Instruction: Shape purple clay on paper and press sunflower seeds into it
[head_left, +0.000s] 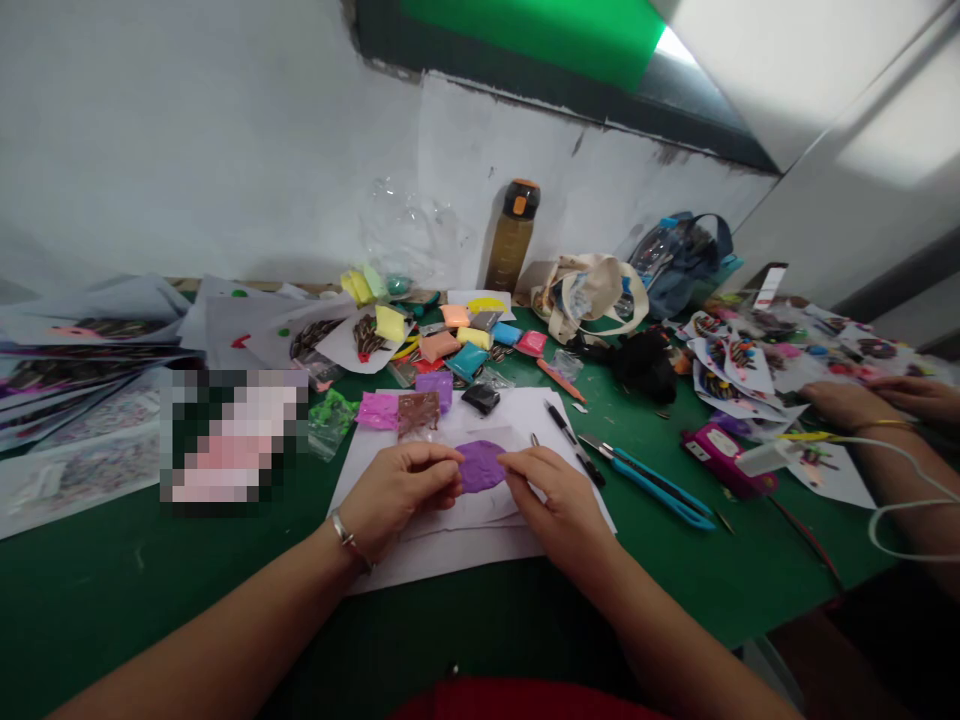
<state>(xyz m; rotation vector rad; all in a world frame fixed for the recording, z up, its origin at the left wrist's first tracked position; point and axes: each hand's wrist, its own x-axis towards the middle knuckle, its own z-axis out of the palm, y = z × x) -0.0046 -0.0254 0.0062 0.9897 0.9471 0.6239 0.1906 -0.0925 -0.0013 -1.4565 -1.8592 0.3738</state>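
A flat purple piece of clay (481,465) lies on white paper (450,545) on the green table (112,590). My left hand (397,490), with a bracelet at the wrist, pinches the clay's left edge with closed fingers. My right hand (551,495) grips the clay's right edge, fingers curled. Just beyond the clay lie small bags of pink clay (377,410), brown clay (418,412) and purple clay (434,386).
Blue snips (649,480) and a black pen (574,443) lie right of the paper. Several coloured clay packs (469,345), a brown bottle (513,235) and bags (592,290) stand at the back. Printed sheets (67,400) pile at left. Another person's hands (877,400) rest at right.
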